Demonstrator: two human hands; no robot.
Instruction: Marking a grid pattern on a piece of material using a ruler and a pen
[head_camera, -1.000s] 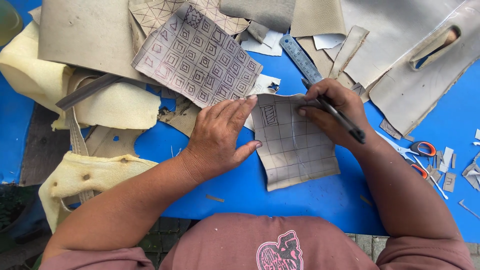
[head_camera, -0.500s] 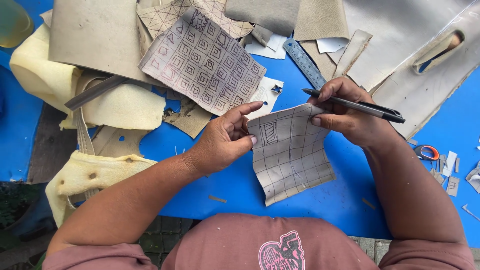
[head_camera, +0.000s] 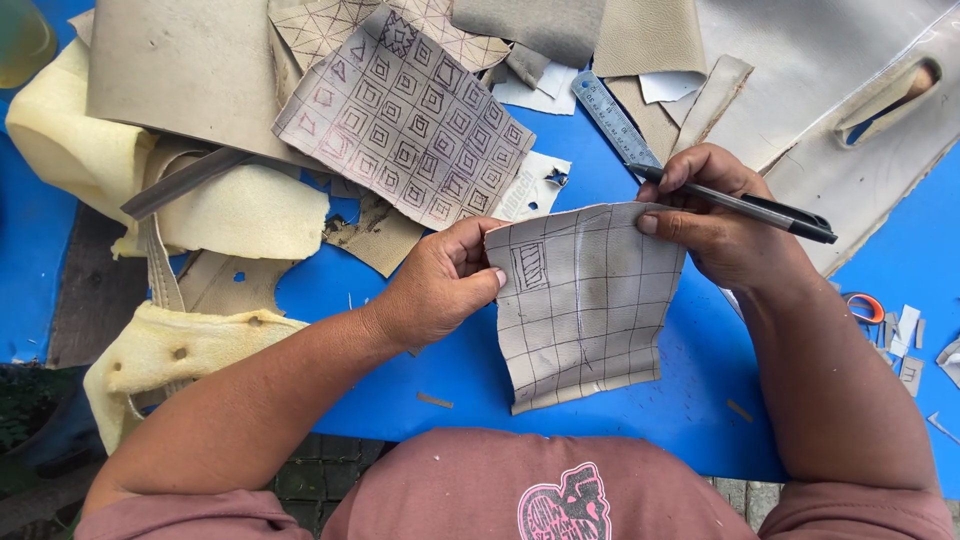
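The person holds up a pale grey leather piece (head_camera: 585, 305) between both hands, a little above the blue table (head_camera: 690, 400). The piece is marked with a drawn grid of squares, and one square near its upper left corner is filled with a small hatched figure. The left hand (head_camera: 440, 285) grips the left edge of the piece, the thumb pressed on the front side and the other fingers curled behind it. The right hand (head_camera: 715, 225) pinches the upper right corner of the piece with the thumb on the front, and the same hand also keeps a dark pen (head_camera: 745, 205) closed between its fingers; the pen lies nearly flat and points to the left. Just behind the right hand a grey ruler (head_camera: 612, 118) lies slanted on the table. Further back, above the left hand, there is a bigger leather sheet (head_camera: 405, 120) with a grid full of small square and triangle patterns. On the left side lie pieces of yellow foam (head_camera: 240, 215). At the right edge of the table I see scissors with orange handles (head_camera: 865, 307), among small offcuts.
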